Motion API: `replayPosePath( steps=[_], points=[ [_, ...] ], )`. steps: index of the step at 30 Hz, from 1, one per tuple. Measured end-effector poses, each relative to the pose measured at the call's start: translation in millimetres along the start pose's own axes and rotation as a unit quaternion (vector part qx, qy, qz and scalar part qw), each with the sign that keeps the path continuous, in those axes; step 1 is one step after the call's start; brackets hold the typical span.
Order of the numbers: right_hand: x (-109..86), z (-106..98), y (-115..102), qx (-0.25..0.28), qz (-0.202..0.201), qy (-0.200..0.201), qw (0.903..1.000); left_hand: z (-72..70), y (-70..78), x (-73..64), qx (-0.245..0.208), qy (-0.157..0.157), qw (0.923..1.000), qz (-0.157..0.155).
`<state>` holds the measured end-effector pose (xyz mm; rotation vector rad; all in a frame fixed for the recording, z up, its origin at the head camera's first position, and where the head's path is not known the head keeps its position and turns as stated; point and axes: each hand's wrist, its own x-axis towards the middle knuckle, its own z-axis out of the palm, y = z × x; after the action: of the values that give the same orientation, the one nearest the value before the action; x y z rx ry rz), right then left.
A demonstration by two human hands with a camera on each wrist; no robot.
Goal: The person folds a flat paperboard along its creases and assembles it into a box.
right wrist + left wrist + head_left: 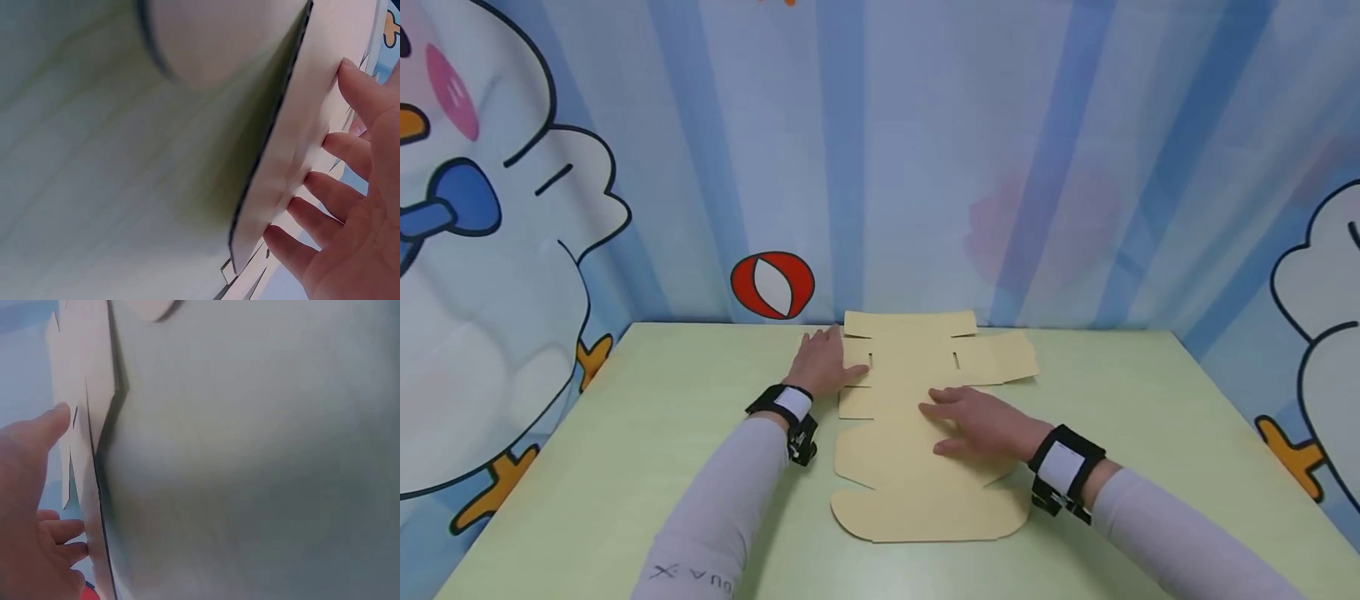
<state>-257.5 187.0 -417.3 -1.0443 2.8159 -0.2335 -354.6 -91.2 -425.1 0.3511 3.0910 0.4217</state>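
Resting on cardboard, fingers spread, gripping nothing: right hand point(981, 423) on the middle of a tan, flat-cut cardboard box blank point(925, 508), left hand point(822, 362) at its upper-left flap point(856, 347), thumb beside a slot. Blank lies unfolded on the pale green table point(700, 375), far end at the blue striped backdrop point(910, 167).

Above the bare left hand point(822, 364) and bare right hand point(983, 425), 1 view looks forward and down. 2 wrist views peek along them, close up. All 3 see pale-yellow flapped cardboard point(910, 454).
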Motion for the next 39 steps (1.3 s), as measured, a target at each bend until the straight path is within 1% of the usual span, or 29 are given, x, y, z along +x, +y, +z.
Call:
replayPosePath(
  steps=[4, 11, 13, 18, 21, 25, 27, 34, 36, 39],
  points=[
    [0.7, -2.9, -2.3, -0.003, 0.0, -0.003, 1.0, 1.1, -0.8, 0.5, -0.02, -0.008, 0.9997, -0.004],
    [0.8, -4.5, -4.2, 0.003, 0.011, -0.011, 0.9999, 2.1, -1.5, 0.7, -0.051, 0.0, 0.9987, 0.011],
    [0.7, -4.3, -4.5, 0.004, 0.014, -0.014, 0.9998, 2.4, -2.4, 1.0, -0.058, 0.013, 0.9981, 0.017],
    [-0.4, -2.8, -4.0, 0.001, 0.007, -0.01, 0.9999, 1.9, -3.7, 1.6, -0.084, 0.057, 0.9943, 0.032],
    [-1.3, -1.8, -3.3, -0.001, -0.001, -0.005, 1.0, 0.6, -3.4, 2.0, -0.086, 0.077, 0.9928, 0.033],
    [-2.2, -0.8, -2.9, -0.001, -0.006, -0.003, 1.0, -3.1, -2.6, 1.4, -0.09, 0.098, 0.9909, 0.022],
    [-2.7, -0.5, -3.4, 0.001, -0.006, -0.003, 1.0, -5.5, -2.1, 0.1, -0.105, 0.108, 0.9886, 0.014],
    [-4.5, -0.5, -4.6, 0.011, -0.002, -0.004, 0.9999, -14.2, 3.4, -2.6, -0.164, 0.148, 0.9752, -0.017],
    [-4.6, -0.2, -4.6, 0.011, -0.002, -0.004, 0.9999, -17.8, 5.6, -2.8, -0.176, 0.151, 0.9725, -0.026],
    [-4.5, -0.4, -4.9, 0.009, -0.002, -0.005, 0.9999, -23.3, 8.0, -2.3, -0.172, 0.148, 0.9733, -0.032]
  ],
)
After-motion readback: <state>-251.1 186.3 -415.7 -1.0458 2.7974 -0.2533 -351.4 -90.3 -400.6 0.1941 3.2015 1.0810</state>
